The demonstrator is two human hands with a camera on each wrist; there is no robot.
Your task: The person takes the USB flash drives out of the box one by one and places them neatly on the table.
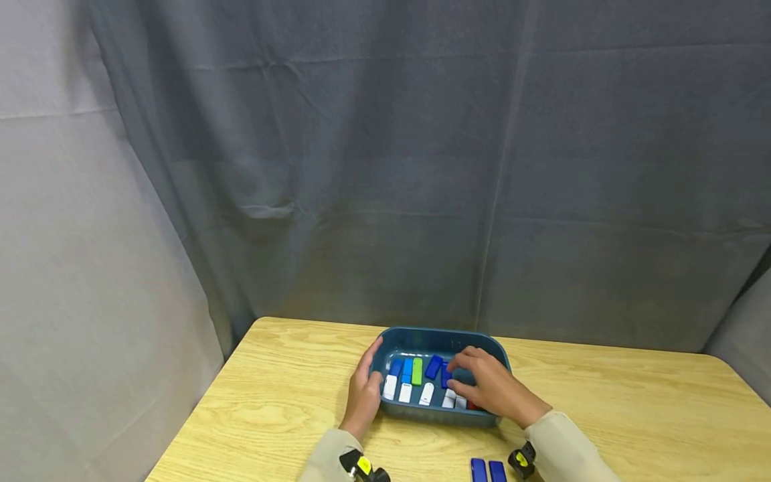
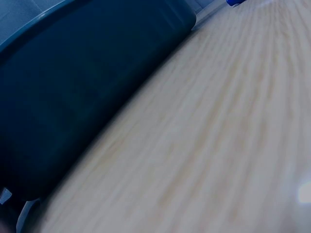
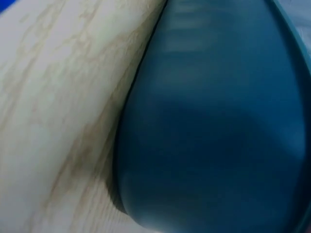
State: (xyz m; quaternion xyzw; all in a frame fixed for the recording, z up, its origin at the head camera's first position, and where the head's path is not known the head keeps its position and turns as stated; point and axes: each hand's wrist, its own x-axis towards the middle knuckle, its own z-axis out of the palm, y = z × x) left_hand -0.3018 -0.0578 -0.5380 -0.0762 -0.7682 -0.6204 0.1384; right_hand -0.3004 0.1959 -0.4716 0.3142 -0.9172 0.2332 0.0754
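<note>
The right hand (image 1: 496, 389) reaches over the near right part of a dark teal bin (image 1: 438, 415), its fingers bent, with thumb and forefinger parted at the tips. A dark blue piece (image 1: 446, 377) lies right at those fingertips — whether the grip is clamped on it I cannot tell, since the hand covers part of it and the right wrist view shows mostly the bin's wall.

A second dark blue block (image 1: 434, 367) lies just left of the grip, then a green piece (image 1: 417, 371) and a light blue piece (image 1: 407, 370) side by side. White pieces (image 1: 427, 393) form a row along the near wall, and a bit of red (image 1: 472, 406) shows beneath the right hand.

The left hand (image 1: 362, 396) holds the bin's left end, thumb at the rim. Two blue sticks (image 1: 488, 470) lie on the tabletop (image 1: 602, 408) outside the bin — near the right wrist.
</note>
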